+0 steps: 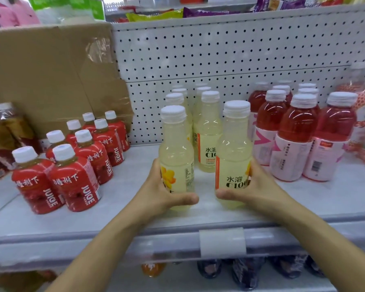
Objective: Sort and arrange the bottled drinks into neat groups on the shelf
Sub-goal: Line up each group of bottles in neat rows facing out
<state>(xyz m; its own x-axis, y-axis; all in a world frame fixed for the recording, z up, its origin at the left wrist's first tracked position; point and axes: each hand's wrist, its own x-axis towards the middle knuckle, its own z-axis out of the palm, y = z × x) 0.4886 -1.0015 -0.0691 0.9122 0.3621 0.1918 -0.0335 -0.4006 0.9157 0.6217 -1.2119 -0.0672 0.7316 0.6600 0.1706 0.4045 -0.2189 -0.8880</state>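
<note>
The front edge of the white shelf (303, 199) runs across the near foreground and carries a blank clear label holder (222, 242) right of its middle. Below that edge, on a lower level, dark bottles (247, 270) show only in blur. Toward the shelf's left edge stands a double file of squat red juice bottles (76, 165) with white caps. Toward the right edge stands a block of taller red drinks with pink labels (293, 131). Between these groups, two files of pale yellow bottles (209, 131) run back to the perforated white back panel (219, 55). A flattened cardboard sheet (51, 70) leans at the back left corner. Snack bags (156, 14) lie on the level above.

Both forearms reach in over the front edge. The left hand (162, 192) wraps the lower body of the left yellow bottle (175, 148), thumb laid across its front near the base and fingers curled behind. The right hand (255, 186) grips the right yellow bottle (233, 148) the same way. Both bottles are upright, side by side with a gap between them, heading the two yellow files in the shelf's middle. Whether their bases rest on the shelf or hang just above it cannot be told.
</note>
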